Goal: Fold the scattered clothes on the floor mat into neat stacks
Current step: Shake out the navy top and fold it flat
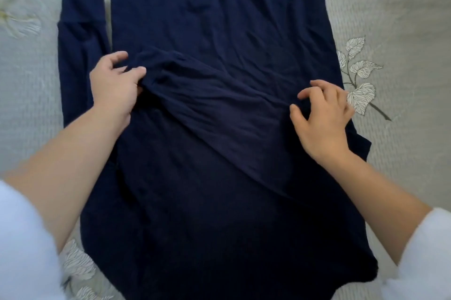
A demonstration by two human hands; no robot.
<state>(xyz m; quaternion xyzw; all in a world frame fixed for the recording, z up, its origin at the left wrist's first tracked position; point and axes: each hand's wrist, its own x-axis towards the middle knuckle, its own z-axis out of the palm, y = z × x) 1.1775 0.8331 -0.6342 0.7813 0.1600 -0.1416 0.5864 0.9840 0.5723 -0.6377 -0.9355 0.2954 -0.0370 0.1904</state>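
At the far left lies the pale grey quilted floor mat [26, 80], stitched with faint leaf shapes. On it, just beside the body of the cloth, one long cuffed sleeve [78, 55] lies straight and flat. It belongs to the navy knit garment [219, 19], which is spread down the middle of the mat from the top edge of the view almost to the person's knees.

The left hand [114, 90] sits at the garment's left edge. Its thumb and fingers are curled round a bunched fold of the fabric and hold it firmly. From that grip a loose diagonal ridge [207, 85] of cloth runs across the body toward the right.

The right hand [324, 119] rests at the garment's right edge with its fingers clawed and the thumb spread. The fingertips touch the cloth where the ridge ends. Whether they pinch any fabric I cannot tell, since the dark folds hide the contact.

Beyond it, a printed leaf sprig [361, 94] shows on the mat.

The cloth looks light, thin and limp. It will likely drape and wrinkle rather than hold a crease, and it may slide over itself. It is best taken at the side seams or the shoulder line, with both hands well apart and pulling taut, then smoothed flat after each fold.
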